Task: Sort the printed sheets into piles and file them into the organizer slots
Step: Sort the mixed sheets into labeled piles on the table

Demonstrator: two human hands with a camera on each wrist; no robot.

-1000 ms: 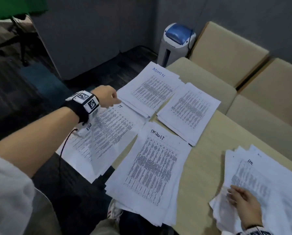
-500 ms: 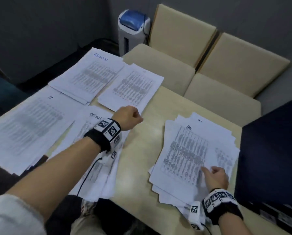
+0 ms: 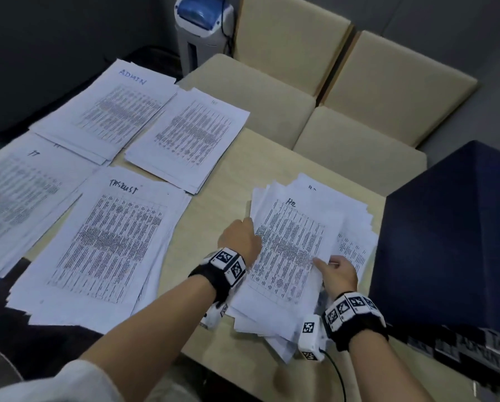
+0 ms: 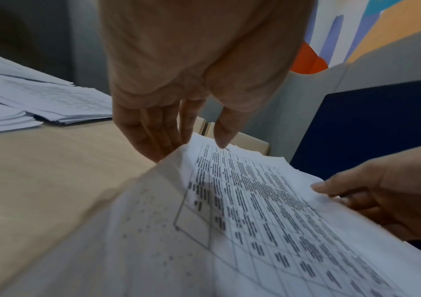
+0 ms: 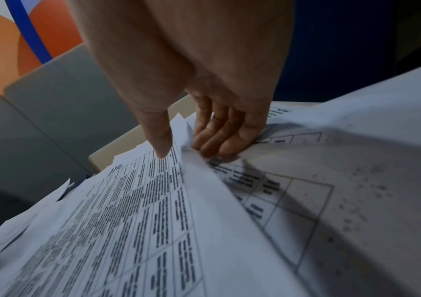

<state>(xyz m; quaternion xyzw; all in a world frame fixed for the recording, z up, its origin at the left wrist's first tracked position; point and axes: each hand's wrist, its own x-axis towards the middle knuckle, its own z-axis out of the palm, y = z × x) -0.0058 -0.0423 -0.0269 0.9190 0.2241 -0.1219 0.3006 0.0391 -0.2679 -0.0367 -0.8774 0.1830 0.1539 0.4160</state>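
Hands meet on one loose stack of printed sheets (image 3: 295,242) lying on the tan table (image 3: 214,216), and each view tells a different part of the hold. From the head camera the left hand (image 3: 241,237) sits at the stack's left edge with its fingers hidden under the paper, while the right hand (image 3: 339,271) rests at the right side of the top sheet (image 3: 286,250), thumb laid across the print. The left wrist view fills in what is hidden there: the left hand (image 4: 191,80) has its fingers (image 4: 151,136) fairly straight and slipped beneath the lifted edge of the top sheet (image 4: 268,211), thumb above it, a narrow pinch rather than a fist, with the right hand (image 4: 387,193) holding the opposite edge. The right wrist view shows the right hand (image 5: 199,84) with its thumb on the top sheet (image 5: 140,211) and its curled fingers (image 5: 219,140) tucked under it, pressing on the page below. Only the head view shows what lies beyond the grip: just right of the held stack stands a dark blue organizer (image 3: 451,242), and to the left lie sorted piles, the nearest headed TASKLIST (image 3: 106,242), then IT (image 3: 25,192), ADMIN (image 3: 112,111) and one more pile (image 3: 190,137) whose heading is too small to read.
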